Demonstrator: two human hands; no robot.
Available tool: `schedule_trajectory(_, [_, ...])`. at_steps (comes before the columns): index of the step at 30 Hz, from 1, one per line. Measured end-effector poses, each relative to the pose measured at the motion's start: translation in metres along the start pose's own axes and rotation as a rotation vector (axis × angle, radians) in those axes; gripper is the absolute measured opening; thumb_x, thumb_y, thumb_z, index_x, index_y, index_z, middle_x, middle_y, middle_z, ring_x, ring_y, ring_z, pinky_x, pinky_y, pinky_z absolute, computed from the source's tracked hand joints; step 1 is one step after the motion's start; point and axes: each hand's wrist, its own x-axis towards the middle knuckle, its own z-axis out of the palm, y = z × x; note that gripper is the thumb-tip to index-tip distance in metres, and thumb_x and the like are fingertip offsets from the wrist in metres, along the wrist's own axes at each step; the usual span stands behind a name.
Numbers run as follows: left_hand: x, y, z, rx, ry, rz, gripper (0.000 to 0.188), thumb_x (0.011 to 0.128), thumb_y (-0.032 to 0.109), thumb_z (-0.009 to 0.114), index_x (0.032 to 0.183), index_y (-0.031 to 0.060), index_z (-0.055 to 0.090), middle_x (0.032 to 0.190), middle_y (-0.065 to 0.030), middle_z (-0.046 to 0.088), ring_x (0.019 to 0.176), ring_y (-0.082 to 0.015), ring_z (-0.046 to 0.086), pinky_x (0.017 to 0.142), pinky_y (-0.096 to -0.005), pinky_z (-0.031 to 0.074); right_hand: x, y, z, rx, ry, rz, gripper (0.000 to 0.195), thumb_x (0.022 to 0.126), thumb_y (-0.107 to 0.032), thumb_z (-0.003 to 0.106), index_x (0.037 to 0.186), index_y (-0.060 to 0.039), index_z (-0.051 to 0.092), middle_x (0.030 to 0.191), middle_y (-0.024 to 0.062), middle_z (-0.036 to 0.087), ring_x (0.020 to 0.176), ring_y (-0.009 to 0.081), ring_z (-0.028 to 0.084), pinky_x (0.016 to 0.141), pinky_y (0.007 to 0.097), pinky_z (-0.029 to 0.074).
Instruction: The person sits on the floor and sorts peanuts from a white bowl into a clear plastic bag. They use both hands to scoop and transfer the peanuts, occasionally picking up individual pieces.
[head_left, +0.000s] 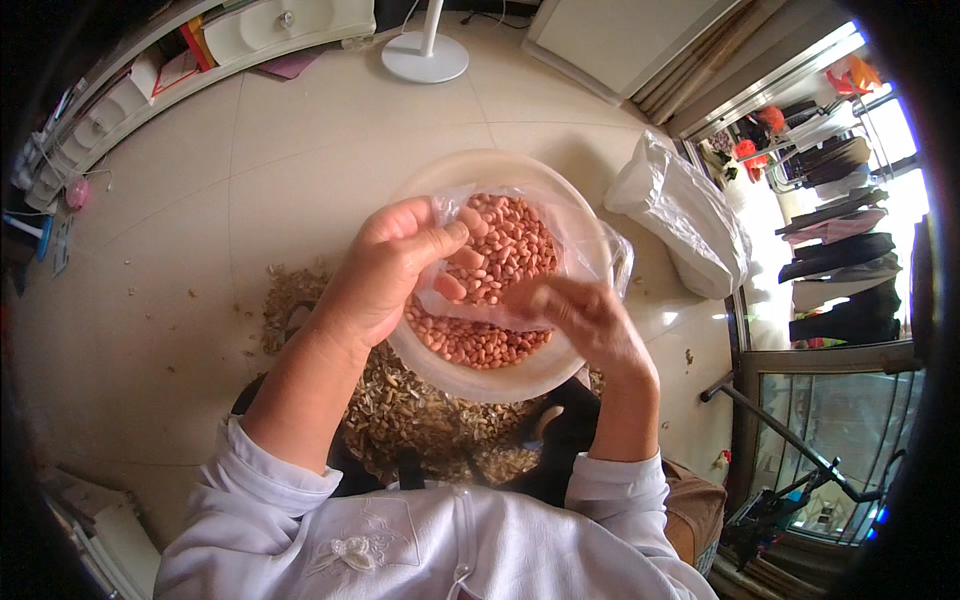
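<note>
A round, pale plastic basin (495, 386) holds many shelled reddish peanuts (472, 341). Over it my left hand (409, 255) grips the left edge of a clear plastic bag (585, 225), thumb and fingers pinching the film. More shelled peanuts (517, 232) lie inside that bag. At the bag's lower right, my right hand (574, 311) is blurred, its fingers bent at the peanuts and the near edge of the film; whether it holds anything is hidden. Beneath the basin, in front of my body, lies a heap of peanut shells (420, 420).
Scattered shells (289, 300) lie on the tiled floor left of the basin. A white plastic sack (682, 217) stands at the right, near the doorway. A round white stand base (425, 57) and a white drawer cabinet (262, 30) are farther off. A black metal frame (795, 442) is at lower right.
</note>
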Motion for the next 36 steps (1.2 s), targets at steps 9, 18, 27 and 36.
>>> schedule_trajectory(9, [0.002,-0.001,0.002,-0.003,-0.018,0.001,0.022,0.090,0.018,0.061,0.106,0.0022,0.062,0.103,-0.0071,0.065,0.084,-0.0130,0.062,0.060,-0.0222,0.052,-0.008,0.059,0.027,-0.567,-0.092,-0.092,0.039,0.084,-0.015,0.063,0.120,-0.0015,0.057,0.116,0.0176,0.061,0.111,0.0327,0.057,0.095,0.0392,0.044])
schedule_trajectory(18, [0.003,-0.004,0.003,-0.025,-0.019,-0.012,0.022,0.090,0.017,0.061,0.106,0.0023,0.061,0.104,-0.0068,0.065,0.085,-0.0135,0.063,0.060,-0.0222,0.052,0.019,0.083,0.075,-0.522,-0.108,-0.284,0.030,0.085,-0.018,0.062,0.113,-0.0057,0.061,0.107,0.0171,0.062,0.096,0.0316,0.060,0.083,0.0403,0.046])
schedule_trajectory(27, [0.004,-0.003,0.003,-0.017,-0.016,-0.018,0.022,0.090,0.017,0.061,0.107,0.0027,0.061,0.103,-0.0071,0.065,0.084,-0.0134,0.063,0.059,-0.0223,0.052,0.027,0.116,0.077,-1.103,-0.330,-0.446,0.016,0.086,-0.019,0.058,0.091,-0.0069,0.067,0.090,0.0085,0.066,0.085,0.0274,0.063,0.072,0.0400,0.049])
schedule_trajectory(36, [0.003,-0.005,0.000,-0.003,0.000,-0.005,0.022,0.090,0.018,0.061,0.107,0.0026,0.062,0.104,-0.0067,0.065,0.084,-0.0126,0.062,0.059,-0.0224,0.051,0.000,0.003,0.021,0.240,0.039,0.106,0.028,0.098,-0.032,0.053,0.093,-0.0060,0.062,0.068,-0.0046,0.048,0.054,0.0051,0.042,0.048,0.0217,0.031])
